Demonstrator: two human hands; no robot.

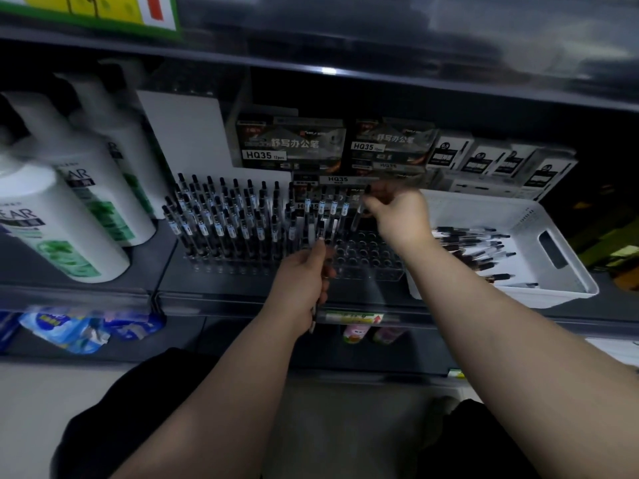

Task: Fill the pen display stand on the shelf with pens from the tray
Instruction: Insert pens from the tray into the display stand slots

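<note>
Found the pen display stand (375, 269) mid-shelf, packed with upright pens (221, 219) across its nine o'clock side, open-holed toward three o'clock. Caught the right grip (397, 212) over the far holes, at about one o'clock of the stand, pinching one pen (357, 214) near its top, tip down, slightly tilted, not yet seated. Saw the left grip (304, 281) at six o'clock, just before the stand, curled round another pen (321, 233), with one end poking up and the other out below the palm; could not tell if alone or bunched with more. Spotted the white tray (518, 297) at three o'clock, just beside the stand, with loose pens (473, 250) lying inside. Noted HQ35 boxes (290, 143) at twelve o'clock, white bottles (62, 216) at nine.
</note>
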